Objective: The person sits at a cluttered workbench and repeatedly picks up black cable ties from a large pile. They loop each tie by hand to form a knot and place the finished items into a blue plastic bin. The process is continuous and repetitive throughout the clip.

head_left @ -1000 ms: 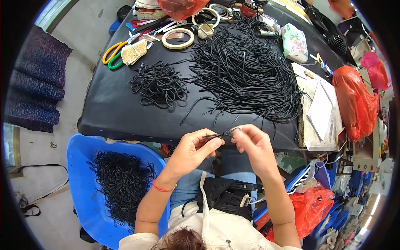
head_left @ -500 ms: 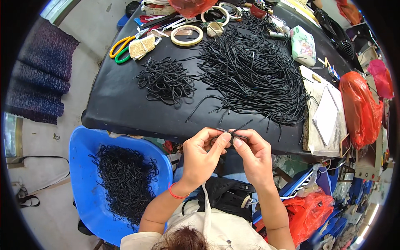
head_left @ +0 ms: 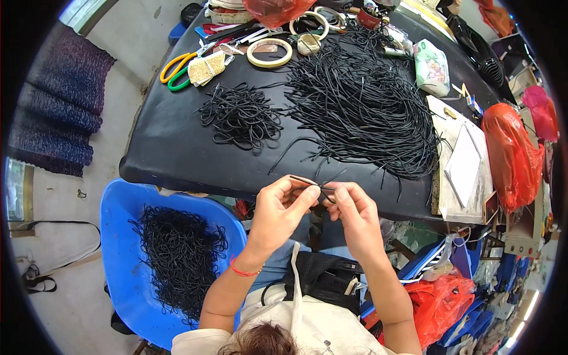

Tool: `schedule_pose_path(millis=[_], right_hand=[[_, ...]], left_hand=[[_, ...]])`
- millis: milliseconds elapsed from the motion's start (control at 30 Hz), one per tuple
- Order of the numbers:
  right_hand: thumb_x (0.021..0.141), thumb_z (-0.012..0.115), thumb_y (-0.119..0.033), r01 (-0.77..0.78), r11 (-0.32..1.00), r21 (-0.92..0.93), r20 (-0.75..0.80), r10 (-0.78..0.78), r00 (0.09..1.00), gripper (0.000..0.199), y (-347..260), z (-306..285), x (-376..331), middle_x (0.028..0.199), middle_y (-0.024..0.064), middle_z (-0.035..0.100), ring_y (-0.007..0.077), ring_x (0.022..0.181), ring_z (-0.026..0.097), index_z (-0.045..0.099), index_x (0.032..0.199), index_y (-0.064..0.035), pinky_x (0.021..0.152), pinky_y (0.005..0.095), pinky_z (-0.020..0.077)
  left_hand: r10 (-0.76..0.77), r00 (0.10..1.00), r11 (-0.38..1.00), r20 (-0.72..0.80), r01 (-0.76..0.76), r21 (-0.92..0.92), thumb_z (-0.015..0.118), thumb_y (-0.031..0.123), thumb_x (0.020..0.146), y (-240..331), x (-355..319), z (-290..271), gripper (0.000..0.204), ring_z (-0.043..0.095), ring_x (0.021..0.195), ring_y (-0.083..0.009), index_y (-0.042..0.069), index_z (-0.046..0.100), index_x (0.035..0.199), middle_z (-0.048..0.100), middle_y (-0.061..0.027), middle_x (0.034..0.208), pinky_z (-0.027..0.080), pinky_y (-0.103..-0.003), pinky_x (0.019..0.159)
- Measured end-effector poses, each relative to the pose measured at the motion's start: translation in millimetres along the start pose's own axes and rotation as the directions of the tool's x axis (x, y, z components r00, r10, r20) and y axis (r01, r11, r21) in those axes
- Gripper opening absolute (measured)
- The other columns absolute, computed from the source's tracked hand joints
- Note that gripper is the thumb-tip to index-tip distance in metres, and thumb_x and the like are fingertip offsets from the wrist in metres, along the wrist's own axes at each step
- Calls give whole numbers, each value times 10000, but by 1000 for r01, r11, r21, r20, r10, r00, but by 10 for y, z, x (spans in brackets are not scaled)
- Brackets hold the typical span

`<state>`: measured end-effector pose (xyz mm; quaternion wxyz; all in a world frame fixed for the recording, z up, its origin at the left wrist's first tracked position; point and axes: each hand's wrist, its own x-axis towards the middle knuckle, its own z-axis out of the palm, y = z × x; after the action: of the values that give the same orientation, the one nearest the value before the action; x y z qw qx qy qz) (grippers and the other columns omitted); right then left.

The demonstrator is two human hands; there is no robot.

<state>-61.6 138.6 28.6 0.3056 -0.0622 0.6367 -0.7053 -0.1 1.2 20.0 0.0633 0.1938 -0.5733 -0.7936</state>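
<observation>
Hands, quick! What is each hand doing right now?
Left hand: closed, pinching one end of a thin black cord.
Right hand: closed, pinching the other end of the same cord.

Both forearms are bare — no sleeves below the elbow. The left hand point(head_left: 278, 210) carries a thin red band at the wrist; the right hand point(head_left: 355, 216) is unadorned. Torso: cream short-sleeved top, white strap, dark bag — hair dark brown.
</observation>
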Motion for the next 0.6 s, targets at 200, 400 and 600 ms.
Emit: schedule_pose_path(millis=[200,400,600], right_hand=[[926,513,-298,27,999,29,-33,-26,999,289,-19,-25,20,774,-8,591,39,715,508,613,909,-28,618,194,389],[956,405,-384,-37,997,69,-59,41,997,425,-50,-50,51,761,19,583,65,670,494,606,914,-12,612,211,388],[934,483,-318,5,996,-87,-12,-6,1000,323,-13,-111,110,782,11,595,66,676,494,623,941,-27,601,201,396]], left_hand=[[-90,990,922,111,125,-366,393,326,966,2,28,-23,408,629,835,-163,-28,547,1100,628,-124,942,513,-280,768],[-28,997,951,69,47,-305,420,273,961,-41,11,8,361,629,882,-183,-34,546,1102,629,-128,950,514,-296,800],[80,996,994,-28,-82,-74,524,102,903,-71,56,-69,215,609,836,-131,-22,574,1071,631,-76,925,494,-252,759]])
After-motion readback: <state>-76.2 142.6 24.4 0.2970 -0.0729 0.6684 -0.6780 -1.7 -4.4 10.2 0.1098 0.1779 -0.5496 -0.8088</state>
